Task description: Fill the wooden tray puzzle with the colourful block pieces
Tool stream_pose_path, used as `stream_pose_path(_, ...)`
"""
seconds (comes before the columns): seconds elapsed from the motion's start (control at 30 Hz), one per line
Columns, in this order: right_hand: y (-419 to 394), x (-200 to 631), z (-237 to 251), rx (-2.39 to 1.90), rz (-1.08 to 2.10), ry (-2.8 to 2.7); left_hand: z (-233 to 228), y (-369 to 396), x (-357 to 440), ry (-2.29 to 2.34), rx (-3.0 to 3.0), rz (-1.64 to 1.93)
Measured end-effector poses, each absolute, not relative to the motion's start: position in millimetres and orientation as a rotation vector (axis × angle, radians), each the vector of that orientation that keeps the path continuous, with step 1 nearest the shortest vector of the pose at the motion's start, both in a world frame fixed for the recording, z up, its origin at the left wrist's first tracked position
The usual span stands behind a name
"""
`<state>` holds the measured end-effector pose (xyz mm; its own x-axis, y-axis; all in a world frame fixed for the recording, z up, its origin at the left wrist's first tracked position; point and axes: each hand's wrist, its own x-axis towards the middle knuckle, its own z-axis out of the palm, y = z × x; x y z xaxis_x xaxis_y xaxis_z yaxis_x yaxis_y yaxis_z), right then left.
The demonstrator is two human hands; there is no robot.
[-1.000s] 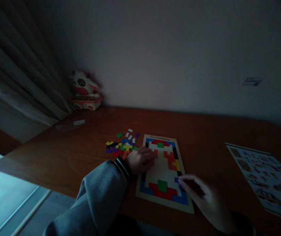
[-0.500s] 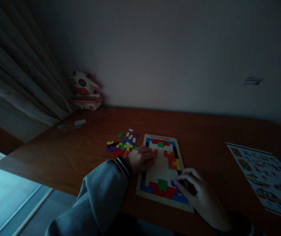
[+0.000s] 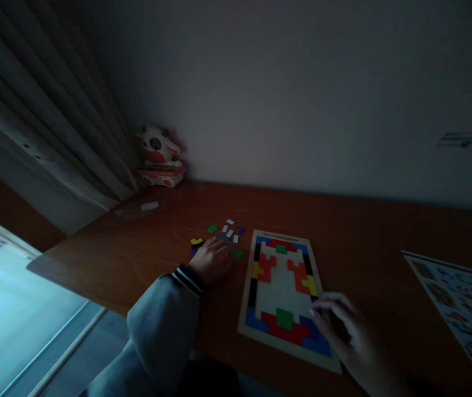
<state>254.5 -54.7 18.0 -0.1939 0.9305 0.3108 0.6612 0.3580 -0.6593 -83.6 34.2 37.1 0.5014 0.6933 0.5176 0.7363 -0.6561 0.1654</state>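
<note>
In the head view, a wooden puzzle board (image 3: 275, 298) lies on the table, with red, blue, black, yellow, orange and green block pieces set along its inner sides. Its pale middle is bare. My left hand (image 3: 213, 260) rests palm down over a pile of loose pieces left of the board, fingers stretched out and covering several of them. Above the board's right edge, my right hand (image 3: 341, 325) has its thumb and index tips drawn together; whether they hold anything is too dark to see. A purple piece (image 3: 308, 326) lies on the board below those fingertips.
White, green and purple loose pieces (image 3: 230, 234) lie behind my left hand. A cow-shaped toy (image 3: 160, 157) stands at the back left, near a clear bag with a white label (image 3: 149, 206). A printed picture sheet (image 3: 459, 309) lies at the right.
My left hand has moved left, off the board's orange piece and onto the loose pieces. My right hand stays by the board's right edge. The view has shifted slightly left.
</note>
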Motion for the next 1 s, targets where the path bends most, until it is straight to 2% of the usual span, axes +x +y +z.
stream_pose_path(0.13, -54.5, 256.5, 16.5, -1.370, 0.473, -1.884, 38.3, 27.6, -139.1, -1.505, -2.415, -0.839)
stream_pose_path(0.37, -47.0, 247.3, 29.2, -1.332, 0.510, -1.959, 30.5, 14.2, -189.3, -1.397, -2.573, -0.663)
stream_pose_path(0.6, -31.6, 138.8, 72.2, -1.099, 0.462, -2.382, 35.9, 7.3, -186.5, -1.354, -2.627, -0.633)
stream_pose_path(0.8, -2.7, 43.3, 66.2, -1.042, 0.188, -2.539, 32.0, 7.2, -194.6, -1.377, -2.717, -0.786)
stream_pose_path(1.0, 16.1, 13.1, 57.7, -1.187, 0.029, -2.546, 22.1, 9.7, -203.3, -1.559, -2.677, -0.875)
